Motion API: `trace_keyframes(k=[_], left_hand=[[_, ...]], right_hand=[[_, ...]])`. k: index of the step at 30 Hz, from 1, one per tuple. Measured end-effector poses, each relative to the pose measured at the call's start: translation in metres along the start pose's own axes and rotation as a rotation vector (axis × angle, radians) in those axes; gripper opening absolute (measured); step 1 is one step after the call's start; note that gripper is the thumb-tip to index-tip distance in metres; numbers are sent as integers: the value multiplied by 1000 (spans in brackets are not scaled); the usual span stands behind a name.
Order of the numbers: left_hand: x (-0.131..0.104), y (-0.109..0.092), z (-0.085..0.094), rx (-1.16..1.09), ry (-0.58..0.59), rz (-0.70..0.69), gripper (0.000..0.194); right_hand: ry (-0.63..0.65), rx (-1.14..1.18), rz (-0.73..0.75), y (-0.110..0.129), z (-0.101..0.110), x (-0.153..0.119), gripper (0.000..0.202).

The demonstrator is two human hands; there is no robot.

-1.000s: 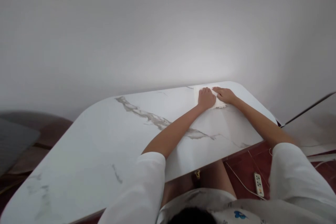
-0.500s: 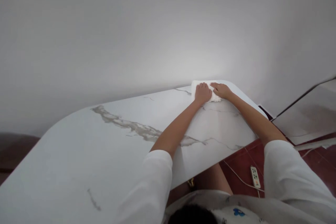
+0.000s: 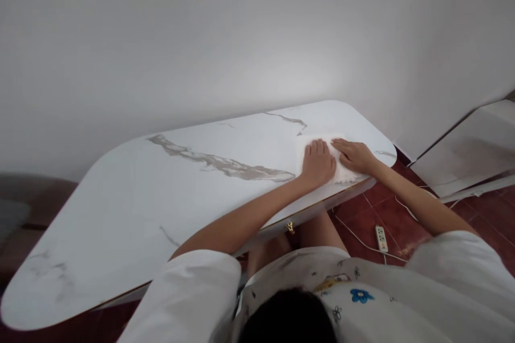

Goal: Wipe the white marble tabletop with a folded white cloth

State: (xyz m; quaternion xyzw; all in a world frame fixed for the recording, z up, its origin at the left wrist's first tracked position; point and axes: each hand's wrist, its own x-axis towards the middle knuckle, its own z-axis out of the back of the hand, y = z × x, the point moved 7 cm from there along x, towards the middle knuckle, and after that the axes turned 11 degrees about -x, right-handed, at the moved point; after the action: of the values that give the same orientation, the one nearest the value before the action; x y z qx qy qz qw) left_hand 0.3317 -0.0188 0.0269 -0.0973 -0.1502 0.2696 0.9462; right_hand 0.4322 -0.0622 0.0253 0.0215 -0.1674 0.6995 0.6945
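Note:
A white cloth [image 3: 344,174] lies spread near the front edge of the white marble-patterned tabletop [image 3: 132,209], toward its right end. Flat on the left part of the cloth rests my left hand [image 3: 319,163], its fingers stretched out and pointing away from me. My right hand [image 3: 356,156] presses on the cloth's right side with fingers extended toward the left hand; a small gap separates the two. Both palms hide the middle of the cloth.
The table's back edge runs along a plain pale wall [image 3: 201,37]. A gold knob [image 3: 290,226] sits on the table's front, near my legs. On the red tiled floor [image 3: 386,209] lies a power strip [image 3: 381,238] with its cord. A white panel [image 3: 475,144] stands at the right.
Both hands have drawn the cloth from the table's back edge toward me, to the front edge. My elbows are more bent, and more of the tabletop shows.

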Motion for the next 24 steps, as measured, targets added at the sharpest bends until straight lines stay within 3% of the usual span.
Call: trace_keyframes(k=[3, 5, 8, 12, 17, 20, 24], left_hand=[[-16, -27, -5, -9, 25, -69, 57], [-14, -43, -9, -19, 22, -124, 58], [4, -59, -18, -43, 30, -161, 58], [43, -65, -26, -78, 14, -160, 55], [89, -39, -29, -89, -42, -97, 52], [113, -10, -28, -92, -87, -48, 52], [149, 32, -26, -130, -140, 64, 48]], right_hand=[[-16, 14, -2, -3, 9, -36, 51], [-12, 2, -39, -14, 10, -54, 51], [15, -36, -115, -37, 7, -64, 51], [37, -61, -172, -70, -4, -50, 51], [34, -10, -123, -97, -25, 1, 54], [68, 28, -81, -104, -41, 45, 54], [76, 36, -135, -113, -65, 113, 48]])
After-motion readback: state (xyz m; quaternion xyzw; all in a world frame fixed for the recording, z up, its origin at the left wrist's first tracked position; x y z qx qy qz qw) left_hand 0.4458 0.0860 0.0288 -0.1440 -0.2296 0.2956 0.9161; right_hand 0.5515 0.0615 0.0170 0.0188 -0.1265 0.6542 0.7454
